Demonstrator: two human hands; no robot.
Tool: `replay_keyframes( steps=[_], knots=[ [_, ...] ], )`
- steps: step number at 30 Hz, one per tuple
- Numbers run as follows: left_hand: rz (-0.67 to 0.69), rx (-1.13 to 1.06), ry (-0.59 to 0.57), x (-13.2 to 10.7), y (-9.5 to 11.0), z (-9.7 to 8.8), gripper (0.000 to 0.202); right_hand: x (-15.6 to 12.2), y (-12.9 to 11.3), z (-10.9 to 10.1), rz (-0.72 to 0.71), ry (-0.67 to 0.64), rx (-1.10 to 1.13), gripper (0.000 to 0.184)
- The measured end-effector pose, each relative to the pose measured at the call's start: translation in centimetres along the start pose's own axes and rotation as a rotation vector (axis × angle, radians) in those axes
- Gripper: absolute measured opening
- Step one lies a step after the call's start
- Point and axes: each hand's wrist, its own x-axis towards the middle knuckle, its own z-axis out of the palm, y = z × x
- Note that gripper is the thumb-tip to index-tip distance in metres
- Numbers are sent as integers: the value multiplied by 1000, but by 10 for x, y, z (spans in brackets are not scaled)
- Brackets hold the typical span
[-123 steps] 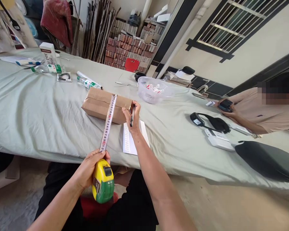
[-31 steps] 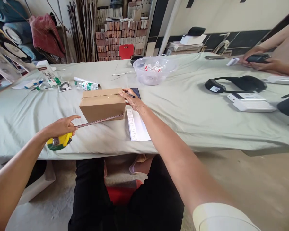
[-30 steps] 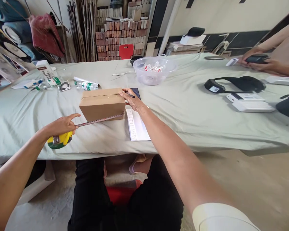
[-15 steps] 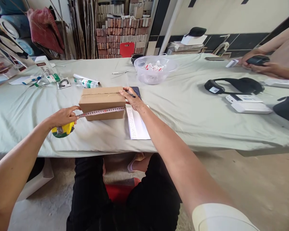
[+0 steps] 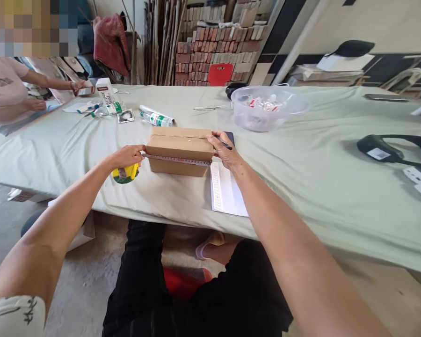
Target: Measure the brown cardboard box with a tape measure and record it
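- Shows white sheet (image 5: 226, 192) at lower center-right, partly covered by right forearm.
- Holds yellow-green tape measure (image 5: 125, 173) in left hand (image 5: 127, 155), left of center, fingers curled.
- Stretches blade (image 5: 178, 160) across front face of cardboard box (image 5: 180, 140), located at frame center.
- Grasps dark pen (image 5: 227, 145) between fingers of right hand (image 5: 223, 152), touching right end of box.
- Includes plastic bottle (image 5: 156, 119) and translucent basin (image 5: 247, 114) beyond box.
- Shows stacked bricks (image 5: 221, 43) at upper center.

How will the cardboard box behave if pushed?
The cardboard box is likely fairly stiff: its walls look flat. Its squared shape suggests sliding rather than rolling, though wrinkles in the pale green cloth might catch it. Its weight doesn't show.
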Motion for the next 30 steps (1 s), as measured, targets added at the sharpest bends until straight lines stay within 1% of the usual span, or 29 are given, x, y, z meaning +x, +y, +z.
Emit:
replay_keyframes(
  steps=[4,8,11,14,16,18,20,22,24,26,28,30],
  knots=[
    [-22,-40,-16,1,0,-2,46,-3,-1,-1,0,-1,0,51],
    [-29,-72,-18,0,1,-1,44,-2,-2,0,25,13,-10,54],
    [-44,-105,-35,-5,4,2,34,-2,-3,0,39,6,-10,55],
    [-44,-125,-127,-17,7,7,20,-4,-5,0,35,10,4,54],
    [-15,-168,-223,-30,9,13,18,-7,-7,1,35,19,2,53],
    [-5,-296,-295,-44,8,23,19,-11,-9,1,20,1,2,51],
    [-19,-492,-333,-61,5,37,20,-14,-11,1,2,-31,0,48],
    [-69,-701,-324,-79,0,54,21,-17,-14,1,19,-36,-21,45],
    [-115,-919,-301,-96,-4,72,23,-18,-17,1,83,-25,-50,44],
    [-158,-1068,-289,-112,-5,90,24,-18,-23,3,148,-25,-65,43],
    [-199,-1184,-266,-124,0,105,25,-15,-29,6,202,-18,-75,41],
    [-242,-1274,-220,-131,9,116,25,-10,-36,9,257,8,-78,37]
  ],
)
